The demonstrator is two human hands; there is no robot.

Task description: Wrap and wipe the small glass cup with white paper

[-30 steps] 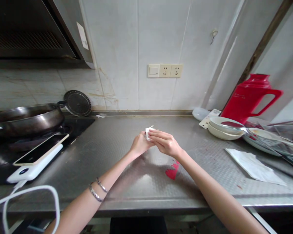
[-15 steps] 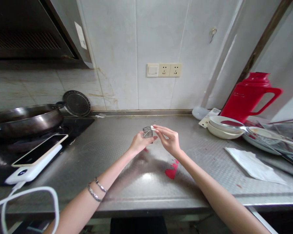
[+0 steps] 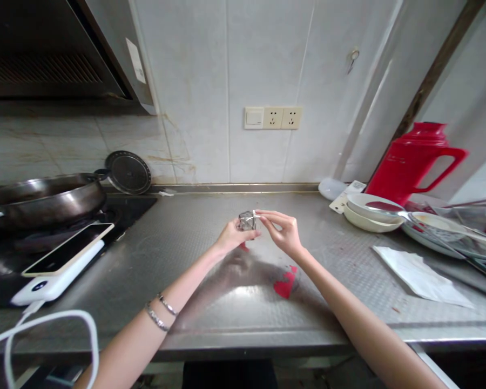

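Above the middle of the steel counter, my left hand (image 3: 234, 236) is closed around a small clear-grey, faceted container (image 3: 247, 221) that looks like glass or clear plastic. It is tilted, with one end facing right. My right hand (image 3: 281, 228) pinches a small white piece (image 3: 255, 214) between thumb and fingers, right at that end of the container. Whether the white piece is a cap or something else is too small to tell. Two silver bracelets (image 3: 157, 317) circle my left wrist.
On the left, a pan (image 3: 44, 201) sits on the stove beside a phone (image 3: 71, 248) on a white power bank (image 3: 56, 281) with a cable. To the right stand a red thermos (image 3: 413, 162), stacked bowls (image 3: 368, 219) and a white napkin (image 3: 421, 275). Red patches (image 3: 284, 283) mark the counter.
Both hands and the container have shifted very slightly to the right in the picture. The container has turned a little, and my right fingers still pinch the white piece against its end.
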